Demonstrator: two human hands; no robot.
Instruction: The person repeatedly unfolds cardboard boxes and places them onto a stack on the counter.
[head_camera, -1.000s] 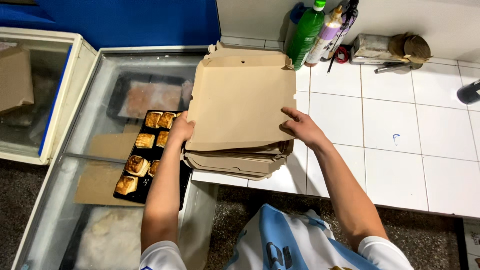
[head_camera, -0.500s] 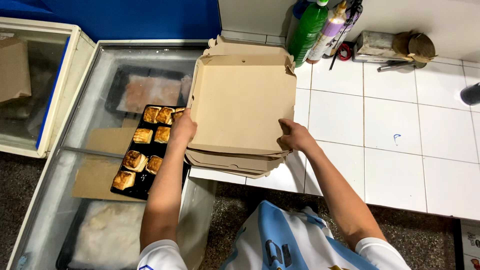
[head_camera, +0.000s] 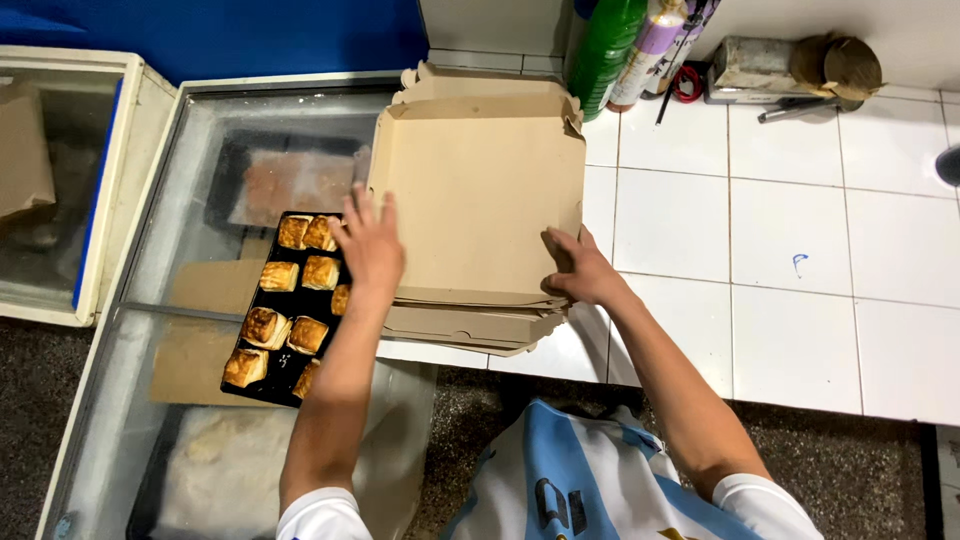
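Note:
An open brown cardboard box (head_camera: 478, 190) lies on top of a stack of flattened boxes (head_camera: 470, 325) at the left edge of a white tiled counter (head_camera: 760, 250). My left hand (head_camera: 368, 245) rests flat against the box's left side, fingers spread. My right hand (head_camera: 578, 270) grips the box's near right corner. Just left of the stack, a black tray of golden baked pastries (head_camera: 290, 300) sits on the glass lid of a chest freezer (head_camera: 190, 170).
A green bottle (head_camera: 608, 45) and other bottles stand at the counter's back, with a grey block (head_camera: 755, 68) and brown round pieces (head_camera: 835, 62) beside them. Cardboard sheets (head_camera: 200, 330) lie under the freezer glass. A second freezer (head_camera: 60, 180) stands at far left.
The top box has settled lower and flatter on the stack. My left hand slid down along its left side, and my right hand moved to its near right corner.

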